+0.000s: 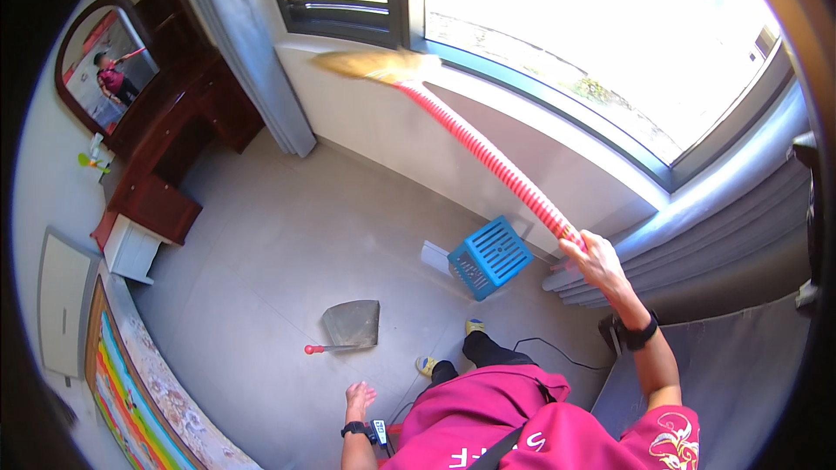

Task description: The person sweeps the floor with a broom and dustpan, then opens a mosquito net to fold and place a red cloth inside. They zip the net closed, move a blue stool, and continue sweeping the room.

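Observation:
A broom with a red-and-white ribbed handle [486, 153] reaches from my right hand up towards the window. My right hand [595, 262] grips the handle near its lower end. The straw broom head [375, 66] lies over the window sill, slightly blurred; whether it touches the sill I cannot tell. My left hand [360, 398] hangs low on the left side of my body, holding nothing, its fingers partly spread. On the floor ahead of that hand rests a metal dustpan [353, 324] with a red-tipped handle.
A blue plastic basket-like stool [491, 257] stands near the wall under the window [588, 46]. Grey curtains [738, 209] hang at the right. A dark wooden dressing table [189, 104] with a mirror is at the left. A black cable [562, 354] runs across the floor by my feet.

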`<state>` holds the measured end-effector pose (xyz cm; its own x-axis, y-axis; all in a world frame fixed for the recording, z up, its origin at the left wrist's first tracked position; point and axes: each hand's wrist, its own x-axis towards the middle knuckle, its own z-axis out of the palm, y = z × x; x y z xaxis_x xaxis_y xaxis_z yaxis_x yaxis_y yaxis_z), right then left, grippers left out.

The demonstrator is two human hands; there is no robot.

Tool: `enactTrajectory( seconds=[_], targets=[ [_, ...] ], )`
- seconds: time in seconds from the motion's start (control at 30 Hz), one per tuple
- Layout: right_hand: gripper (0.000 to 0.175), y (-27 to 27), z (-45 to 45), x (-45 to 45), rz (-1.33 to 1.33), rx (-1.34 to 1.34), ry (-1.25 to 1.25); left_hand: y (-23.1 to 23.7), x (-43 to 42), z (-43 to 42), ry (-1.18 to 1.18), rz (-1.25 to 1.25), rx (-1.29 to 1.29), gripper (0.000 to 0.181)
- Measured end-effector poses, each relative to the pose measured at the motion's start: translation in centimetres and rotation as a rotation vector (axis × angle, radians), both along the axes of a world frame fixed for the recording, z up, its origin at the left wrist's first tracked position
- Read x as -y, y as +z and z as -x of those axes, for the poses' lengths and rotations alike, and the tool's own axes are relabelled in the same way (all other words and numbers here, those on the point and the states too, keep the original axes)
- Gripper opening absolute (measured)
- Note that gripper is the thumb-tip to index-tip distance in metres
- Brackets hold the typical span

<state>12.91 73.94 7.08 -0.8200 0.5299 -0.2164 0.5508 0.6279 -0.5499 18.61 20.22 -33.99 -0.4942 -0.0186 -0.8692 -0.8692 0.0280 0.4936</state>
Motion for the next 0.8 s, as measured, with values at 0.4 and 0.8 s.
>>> enactTrajectory(
  seconds=[0.4,0.8],
  targets=[
    [0.041,-3.2,5.4,4.8,0.294,0.132,0.192,-0.6,1.6,-9.8,0.208,-0.057,0.164,0.043],
    [0.052,-6.6,21.3,5.1,0.085,-0.106,0.098,2.1,2.4,-9.2,0.429,-0.02,0.063,0.035]
  ],
)
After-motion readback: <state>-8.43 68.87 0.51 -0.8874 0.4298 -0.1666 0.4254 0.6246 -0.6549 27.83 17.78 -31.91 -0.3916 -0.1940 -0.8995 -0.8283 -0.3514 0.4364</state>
